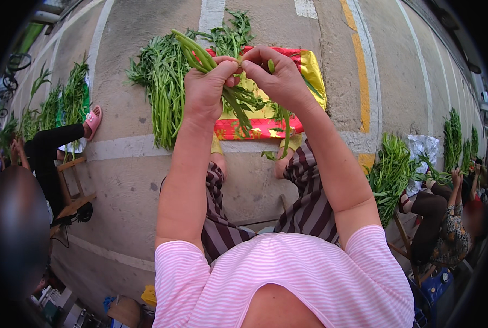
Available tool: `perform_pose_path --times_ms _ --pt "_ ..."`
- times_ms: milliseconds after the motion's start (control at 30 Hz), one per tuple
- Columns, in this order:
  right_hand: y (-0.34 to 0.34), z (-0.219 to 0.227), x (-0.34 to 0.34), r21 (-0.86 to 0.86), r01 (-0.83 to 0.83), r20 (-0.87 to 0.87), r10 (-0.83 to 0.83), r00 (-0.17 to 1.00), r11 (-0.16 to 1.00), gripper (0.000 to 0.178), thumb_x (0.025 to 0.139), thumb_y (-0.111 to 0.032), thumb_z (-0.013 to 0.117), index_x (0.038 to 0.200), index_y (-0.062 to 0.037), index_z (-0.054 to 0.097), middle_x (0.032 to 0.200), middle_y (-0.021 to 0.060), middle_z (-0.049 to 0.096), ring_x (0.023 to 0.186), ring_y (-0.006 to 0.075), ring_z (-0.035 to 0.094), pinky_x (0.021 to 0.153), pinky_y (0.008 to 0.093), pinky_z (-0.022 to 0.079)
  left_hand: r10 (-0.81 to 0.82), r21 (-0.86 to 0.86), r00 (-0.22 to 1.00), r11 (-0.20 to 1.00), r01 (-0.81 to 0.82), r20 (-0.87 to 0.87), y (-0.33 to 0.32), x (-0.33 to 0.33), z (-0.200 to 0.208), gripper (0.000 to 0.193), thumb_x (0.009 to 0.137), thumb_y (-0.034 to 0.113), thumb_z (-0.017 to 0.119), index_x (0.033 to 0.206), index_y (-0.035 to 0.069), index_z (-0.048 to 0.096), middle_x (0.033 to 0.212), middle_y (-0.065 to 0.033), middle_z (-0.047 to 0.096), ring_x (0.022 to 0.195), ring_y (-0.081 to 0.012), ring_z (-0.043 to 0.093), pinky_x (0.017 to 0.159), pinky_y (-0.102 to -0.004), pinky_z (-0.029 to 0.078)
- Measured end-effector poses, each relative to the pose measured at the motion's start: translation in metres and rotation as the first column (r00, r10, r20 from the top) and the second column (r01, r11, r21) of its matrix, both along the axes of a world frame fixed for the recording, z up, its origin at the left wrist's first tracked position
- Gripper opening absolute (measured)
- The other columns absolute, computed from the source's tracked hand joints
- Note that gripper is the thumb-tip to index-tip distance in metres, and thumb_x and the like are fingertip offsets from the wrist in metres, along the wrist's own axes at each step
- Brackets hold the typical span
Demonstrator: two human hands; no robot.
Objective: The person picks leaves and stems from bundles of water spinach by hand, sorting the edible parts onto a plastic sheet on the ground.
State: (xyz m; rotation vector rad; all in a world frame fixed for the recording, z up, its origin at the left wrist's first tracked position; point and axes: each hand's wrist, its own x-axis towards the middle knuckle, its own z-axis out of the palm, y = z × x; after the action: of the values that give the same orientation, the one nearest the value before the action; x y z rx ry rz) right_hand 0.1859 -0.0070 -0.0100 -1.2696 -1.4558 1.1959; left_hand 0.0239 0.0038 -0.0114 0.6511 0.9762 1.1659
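Note:
My left hand [207, 92] is closed round a small bunch of green leafy stems [193, 52], which look like water spinach. Their thick ends point up and left, and their leaves hang below the fist. My right hand [281, 82] meets it at the fingertips, thumb and forefinger pinched together. A thin stem [286, 128] hangs under the right palm, and a short green end pokes out between the fingers. Beneath both hands lies a red and gold plastic sheet [316, 68]. Just left of it rests a large pile of the same greens [165, 90].
More greens [230, 37] lie beyond the sheet. On the right is another heap of greens [391, 172], near a seated person [451, 229]. To the left, a person [63, 145] sits on a wooden chair [75, 199] by further bundles [74, 90]. White and yellow lines cross the pavement.

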Motion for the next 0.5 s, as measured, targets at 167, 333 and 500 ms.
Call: perform_pose_path --times_ms 167,333,500 --pt "0.002 0.014 0.006 -0.295 -0.076 -0.317 -0.023 0.948 0.952 0.018 0.097 -0.022 0.061 0.105 -0.0065 0.064 0.081 -0.0048 0.059 0.063 0.0011 0.047 0.055 0.018 0.039 -0.02 -0.076 0.979 0.996 0.036 0.201 0.007 -0.008 -0.006 0.003 0.083 -0.002 0.068 0.085 0.0 0.069 0.075 -0.0052 0.066 0.057 -0.0089 0.054 0.06 -0.0253 0.05" --pt "0.001 0.026 0.032 -0.298 0.002 -0.301 -0.096 0.949 0.955 0.022 0.098 -0.026 0.062 0.105 -0.0054 0.063 0.08 -0.0043 0.058 0.058 -0.0005 0.044 0.048 0.0161 0.034 -0.059 -0.073 0.998 0.996 0.056 -0.036 0.01 -0.013 0.0 0.009 0.083 0.001 0.072 0.092 0.0 0.07 0.085 -0.0114 0.071 0.057 -0.0068 0.054 0.06 -0.0254 0.05" --pt "-0.008 0.046 0.063 -0.304 -0.076 -0.371 -0.045 0.928 0.95 0.021 0.098 -0.023 0.062 0.107 -0.0043 0.061 0.081 -0.004 0.056 0.056 -0.0014 0.041 0.046 0.0153 0.029 -0.215 -0.092 0.932 0.976 0.196 -0.292 -0.001 0.011 -0.008 0.021 0.08 0.007 0.078 0.098 0.0 0.068 0.087 -0.009 0.072 0.054 -0.0057 0.05 0.054 -0.0218 0.044"
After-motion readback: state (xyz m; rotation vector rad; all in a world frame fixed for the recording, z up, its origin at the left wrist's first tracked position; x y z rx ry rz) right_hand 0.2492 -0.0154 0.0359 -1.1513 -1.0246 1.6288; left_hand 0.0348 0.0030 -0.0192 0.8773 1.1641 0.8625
